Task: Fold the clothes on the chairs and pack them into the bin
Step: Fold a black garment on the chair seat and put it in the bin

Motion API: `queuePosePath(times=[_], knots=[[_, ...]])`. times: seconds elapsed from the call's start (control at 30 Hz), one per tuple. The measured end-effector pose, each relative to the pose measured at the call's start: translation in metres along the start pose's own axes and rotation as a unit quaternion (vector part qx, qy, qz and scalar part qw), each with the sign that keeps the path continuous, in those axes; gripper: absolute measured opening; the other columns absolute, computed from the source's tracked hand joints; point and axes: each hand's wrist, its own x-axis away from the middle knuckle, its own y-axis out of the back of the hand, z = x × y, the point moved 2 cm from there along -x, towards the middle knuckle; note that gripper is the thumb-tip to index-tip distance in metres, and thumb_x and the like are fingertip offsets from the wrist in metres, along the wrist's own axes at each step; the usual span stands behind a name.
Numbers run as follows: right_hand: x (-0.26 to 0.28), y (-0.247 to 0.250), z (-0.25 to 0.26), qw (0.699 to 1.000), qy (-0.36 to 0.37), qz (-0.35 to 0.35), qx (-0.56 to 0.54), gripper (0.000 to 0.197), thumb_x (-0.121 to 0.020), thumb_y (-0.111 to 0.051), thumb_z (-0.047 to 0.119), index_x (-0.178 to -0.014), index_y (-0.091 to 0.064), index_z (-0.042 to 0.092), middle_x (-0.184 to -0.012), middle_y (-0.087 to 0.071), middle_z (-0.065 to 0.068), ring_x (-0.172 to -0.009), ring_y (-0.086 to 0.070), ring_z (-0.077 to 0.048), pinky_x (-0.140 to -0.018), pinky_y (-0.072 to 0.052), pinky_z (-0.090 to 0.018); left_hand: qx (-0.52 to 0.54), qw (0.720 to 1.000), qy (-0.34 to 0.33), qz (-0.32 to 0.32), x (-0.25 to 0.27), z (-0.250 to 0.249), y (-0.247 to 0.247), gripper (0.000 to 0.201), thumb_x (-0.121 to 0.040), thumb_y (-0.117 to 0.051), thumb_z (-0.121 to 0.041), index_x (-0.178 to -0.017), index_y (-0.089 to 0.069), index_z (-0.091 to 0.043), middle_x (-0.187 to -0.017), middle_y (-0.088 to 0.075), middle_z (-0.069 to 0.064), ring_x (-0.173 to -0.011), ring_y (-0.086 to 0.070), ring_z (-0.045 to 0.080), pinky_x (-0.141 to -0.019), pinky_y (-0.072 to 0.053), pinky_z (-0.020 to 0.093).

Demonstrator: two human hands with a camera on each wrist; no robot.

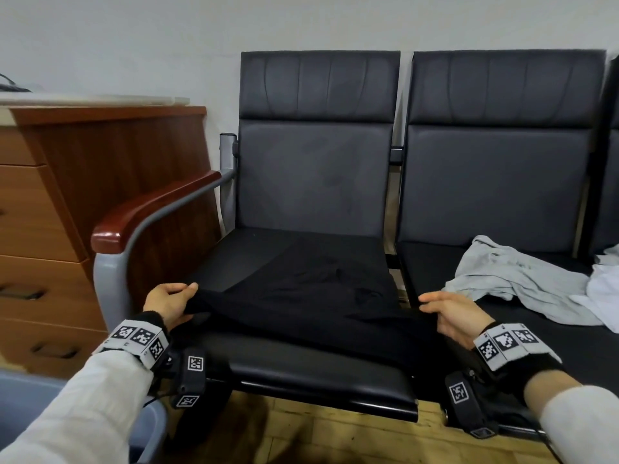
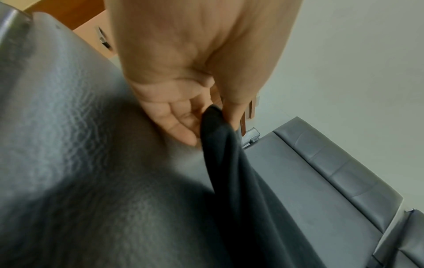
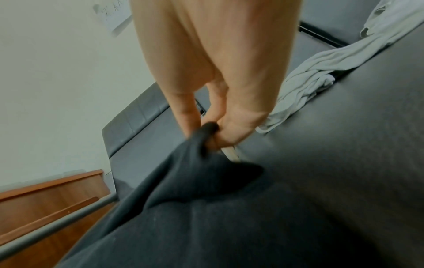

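A black garment [image 1: 311,296] lies spread over the seat of the left black chair [image 1: 315,162], its near edge lifted off the seat. My left hand [image 1: 169,304] pinches the garment's near left corner [image 2: 213,123] between thumb and fingers. My right hand [image 1: 450,313] grips the near right corner [image 3: 206,132] the same way, over the gap between the two chairs. A crumpled light grey garment [image 1: 516,279] lies on the seat of the right chair [image 1: 502,162], with a white one [image 1: 603,293] beside it at the frame's edge. A grey-blue bin [image 1: 30,396] stands at the lower left, mostly hidden by my left sleeve.
A wooden chest of drawers [image 1: 67,229] stands left of the chairs against the wall. The left chair's wooden armrest [image 1: 150,209] on a grey metal frame juts forward just beside my left hand. Wooden floor [image 1: 318,440] shows under the seats.
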Motion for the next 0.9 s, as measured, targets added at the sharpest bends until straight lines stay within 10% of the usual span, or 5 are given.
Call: queuePosePath(times=[0.2, 0.4, 0.53, 0.67, 0.9], knots=[[-0.009, 0.023, 0.016, 0.989, 0.118, -0.087, -0.028, 0.036, -0.086, -0.037, -0.017, -0.081, -0.057, 0.012, -0.085, -0.060, -0.007, -0.075, -0.054, -0.015, -0.067, -0.045, -0.023, 0.148, 0.985, -0.027, 0.086, 0.015, -0.013, -0.004, 0.024, -0.102, -0.036, -0.013, -0.085, -0.052, -0.020, -0.086, -0.051, 0.006, -0.075, -0.052, 0.016, -0.056, -0.051, 0.025], [-0.010, 0.031, 0.013, 0.992, 0.106, -0.046, 0.057, 0.055, -0.091, -0.038, -0.012, -0.054, -0.068, 0.014, -0.055, -0.066, -0.004, -0.070, -0.062, -0.024, -0.060, -0.049, -0.015, 0.101, 0.978, -0.050, 0.176, 0.024, -0.025, -0.006, 0.035, -0.091, -0.033, 0.003, -0.097, -0.063, -0.013, -0.096, -0.061, 0.011, -0.080, -0.056, 0.017, -0.066, -0.048, 0.021], [0.002, 0.032, 0.012, 0.923, 0.172, -0.021, 0.344, 0.024, -0.081, -0.060, 0.000, -0.074, -0.073, 0.019, -0.079, -0.070, -0.001, -0.082, -0.061, -0.015, -0.079, -0.043, -0.021, -0.076, 0.977, -0.080, 0.183, 0.020, -0.016, -0.010, 0.035, -0.085, -0.050, 0.016, -0.109, -0.066, -0.003, -0.089, -0.066, 0.016, -0.071, -0.063, 0.021, -0.052, -0.052, 0.018], [0.021, 0.038, 0.019, 0.822, 0.190, -0.012, 0.537, 0.026, -0.076, -0.071, 0.005, -0.092, -0.072, 0.025, -0.076, -0.058, 0.007, -0.073, -0.055, -0.007, -0.062, -0.033, -0.008, -0.254, 0.949, -0.173, 0.071, 0.019, -0.021, -0.006, 0.025, -0.083, -0.066, 0.003, -0.101, -0.073, -0.011, -0.104, -0.070, 0.014, -0.096, -0.064, 0.028, -0.086, -0.049, 0.030], [0.046, 0.045, 0.099, 0.753, 0.294, -0.179, 0.561, 0.018, -0.084, -0.069, 0.017, -0.102, -0.075, 0.015, -0.103, -0.063, -0.012, -0.100, -0.061, -0.029, -0.082, -0.042, -0.027, -0.367, 0.873, -0.318, -0.050, 0.055, -0.126, 0.013, 0.019, -0.086, -0.066, -0.015, -0.102, -0.074, -0.008, -0.107, -0.071, 0.012, -0.105, -0.063, 0.030, -0.090, -0.045, 0.032]])
